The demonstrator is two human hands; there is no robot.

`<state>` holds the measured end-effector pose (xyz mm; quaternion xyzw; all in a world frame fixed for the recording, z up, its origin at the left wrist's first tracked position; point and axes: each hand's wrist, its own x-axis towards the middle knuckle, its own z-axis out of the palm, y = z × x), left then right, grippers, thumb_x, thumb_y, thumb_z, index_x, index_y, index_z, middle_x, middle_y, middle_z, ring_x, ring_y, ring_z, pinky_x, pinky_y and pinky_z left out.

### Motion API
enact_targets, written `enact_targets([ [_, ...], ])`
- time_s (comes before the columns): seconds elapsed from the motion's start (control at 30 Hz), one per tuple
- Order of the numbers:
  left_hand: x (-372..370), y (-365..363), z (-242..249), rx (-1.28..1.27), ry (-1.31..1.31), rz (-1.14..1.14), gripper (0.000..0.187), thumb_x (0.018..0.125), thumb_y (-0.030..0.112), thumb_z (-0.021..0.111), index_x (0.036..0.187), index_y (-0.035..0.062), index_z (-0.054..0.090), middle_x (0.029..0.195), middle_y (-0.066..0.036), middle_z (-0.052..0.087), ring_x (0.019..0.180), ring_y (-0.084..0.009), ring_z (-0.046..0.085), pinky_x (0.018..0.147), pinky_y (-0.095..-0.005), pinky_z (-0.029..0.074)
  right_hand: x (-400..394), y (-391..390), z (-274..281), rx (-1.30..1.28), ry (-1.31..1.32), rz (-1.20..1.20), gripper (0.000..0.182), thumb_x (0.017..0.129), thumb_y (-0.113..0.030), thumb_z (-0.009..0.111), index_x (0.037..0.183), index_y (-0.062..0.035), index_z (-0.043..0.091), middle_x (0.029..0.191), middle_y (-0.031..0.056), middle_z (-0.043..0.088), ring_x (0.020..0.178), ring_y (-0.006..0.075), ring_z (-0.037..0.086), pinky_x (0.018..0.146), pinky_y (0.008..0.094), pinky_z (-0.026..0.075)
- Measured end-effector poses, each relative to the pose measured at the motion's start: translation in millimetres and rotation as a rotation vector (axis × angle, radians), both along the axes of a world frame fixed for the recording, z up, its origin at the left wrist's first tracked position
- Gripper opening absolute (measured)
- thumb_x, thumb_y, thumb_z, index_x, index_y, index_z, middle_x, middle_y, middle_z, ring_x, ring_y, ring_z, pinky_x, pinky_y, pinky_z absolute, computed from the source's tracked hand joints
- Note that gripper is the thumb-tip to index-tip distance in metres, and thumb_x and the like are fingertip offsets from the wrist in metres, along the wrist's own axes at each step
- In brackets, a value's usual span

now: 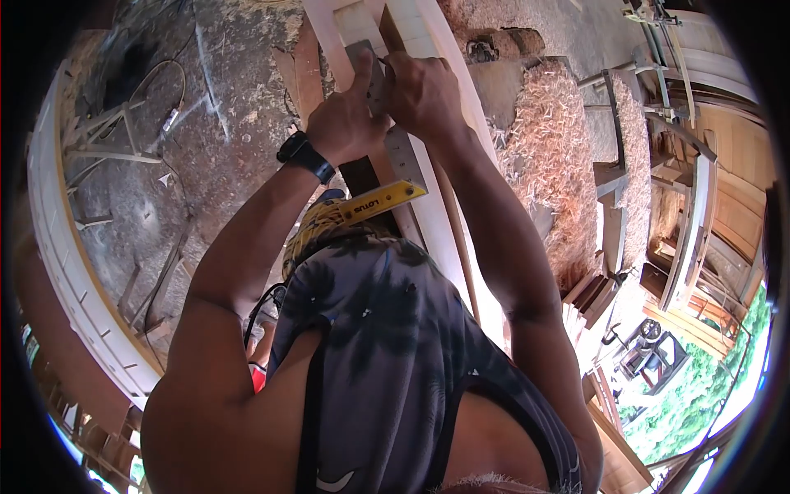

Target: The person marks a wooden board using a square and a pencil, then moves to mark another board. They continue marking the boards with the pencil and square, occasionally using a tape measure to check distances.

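A try square with a yellow handle (383,203) marked LOTUS lies over pale wooden boards. Its grey metal blade (401,152) runs away from me, beneath my hands. My left hand (350,123), with a black watch at the wrist, grips the blade, thumb stretched along its far part. Close beside it, my right hand (421,92) is closed, fingers curled at the blade's right edge. Whatever its fingertips may hold is hidden. Under both hands is a long pale wooden frame (440,198) with dark gaps between its pieces.
Wood shavings (551,156) are heaped on the right. A cord (183,90) and a small wooden stand (115,140) are on the stained floor at left. A long white slotted panel (66,239) curves along the left edge. Timber pieces (695,222) stand at far right.
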<state>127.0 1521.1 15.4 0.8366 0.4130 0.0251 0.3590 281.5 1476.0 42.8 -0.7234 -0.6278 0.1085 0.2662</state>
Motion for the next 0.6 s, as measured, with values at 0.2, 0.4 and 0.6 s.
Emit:
enact_targets([
  [0.2,2.0,-0.6,3.4,-0.014,-0.002,0.014,0.102,0.087,0.036,0.069,0.163,0.0073,0.008,0.085,-0.030,0.071,0.083,-0.0459,0.072,0.075,-0.0536,0.059,-0.4,4.3,-2.7,-0.025,-0.005,-0.035,0.017,0.088,-0.019,0.063,0.087,-0.0035,0.069,0.072,0.0245,0.068,0.071,0.0457,0.068,0.066,0.0538,0.054],
  [0.4,1.2,-0.4,9.0,-0.030,0.012,-0.002,0.106,0.086,0.032,0.073,0.163,0.0077,0.005,0.088,-0.026,0.073,0.084,-0.0435,0.073,0.075,-0.0511,0.060,-2.7,-21.8,-0.9,0.012,0.017,0.015,0.016,0.090,-0.018,0.062,0.087,-0.0027,0.068,0.071,0.0242,0.067,0.068,0.0454,0.068,0.063,0.0529,0.053],
  [0.6,1.8,-0.8,2.9,-0.022,-0.006,-0.006,0.103,0.087,0.033,0.071,0.163,0.0077,0.005,0.089,-0.027,0.073,0.086,-0.0446,0.073,0.077,-0.0525,0.060,-1.0,13.4,-9.6,0.050,0.006,-0.022,0.018,0.088,-0.019,0.062,0.084,-0.0025,0.065,0.069,0.0247,0.067,0.067,0.0456,0.068,0.071,0.0521,0.053],
])
